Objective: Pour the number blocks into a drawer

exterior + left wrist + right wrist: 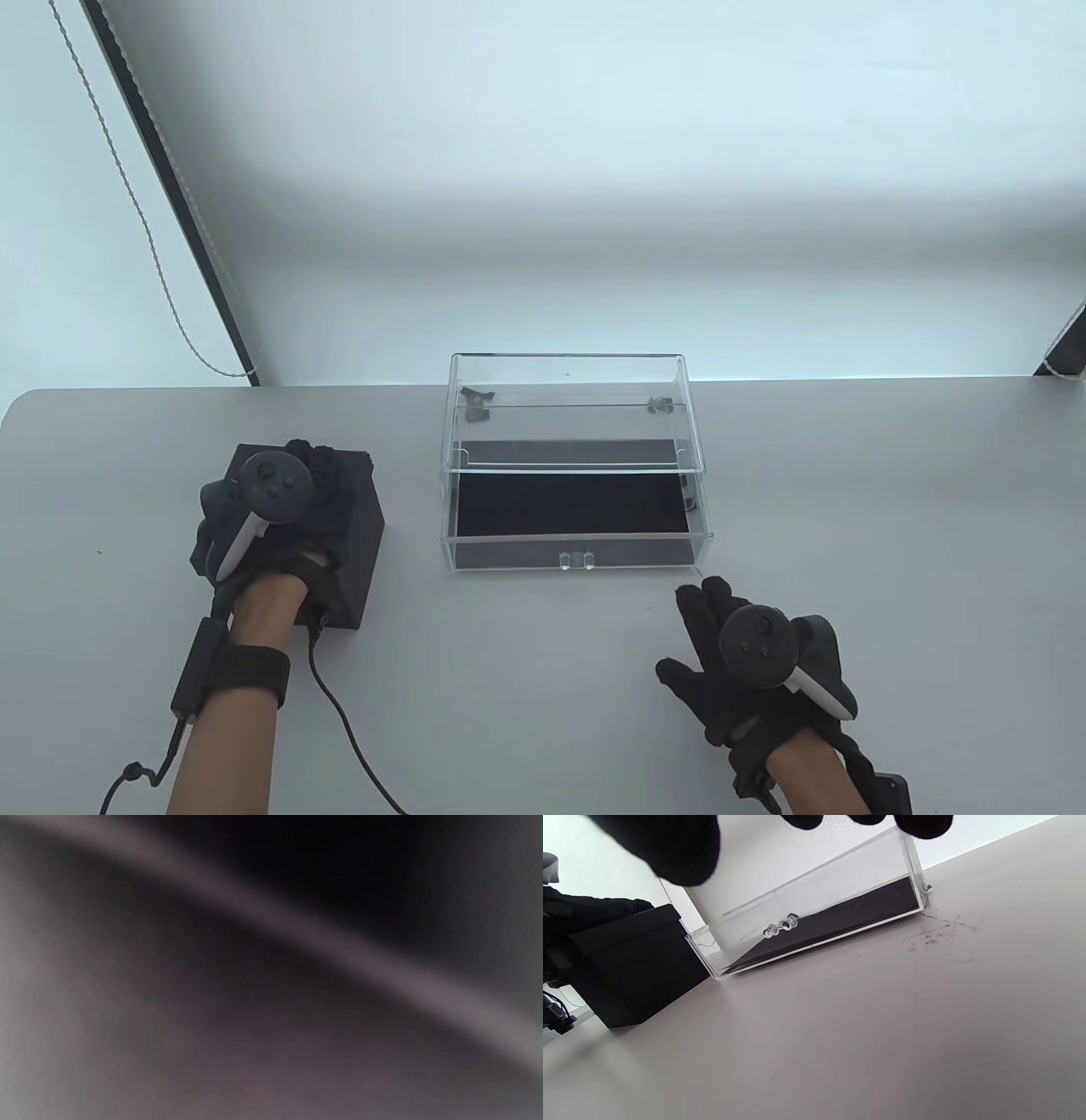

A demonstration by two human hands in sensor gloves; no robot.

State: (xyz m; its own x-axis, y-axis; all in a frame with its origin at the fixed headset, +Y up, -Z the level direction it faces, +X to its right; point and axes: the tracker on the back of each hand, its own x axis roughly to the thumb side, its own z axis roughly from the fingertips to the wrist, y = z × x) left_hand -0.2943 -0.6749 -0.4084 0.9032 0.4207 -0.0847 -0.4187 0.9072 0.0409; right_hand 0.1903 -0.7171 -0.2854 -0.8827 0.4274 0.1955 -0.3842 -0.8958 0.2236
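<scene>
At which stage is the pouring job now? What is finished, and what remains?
Done: the clear acrylic drawer stands pulled out, its black-lined floor bare. In hand: the left hand rests on top of the black box; its grip is hidden by the tracker. The right hand lies open on the grey table. Left: lifting, pouring; no blocks are visible yet.

Grey table [543, 679], pale wall [594, 170] behind, beaded cord [144, 229] hanging at left
</scene>
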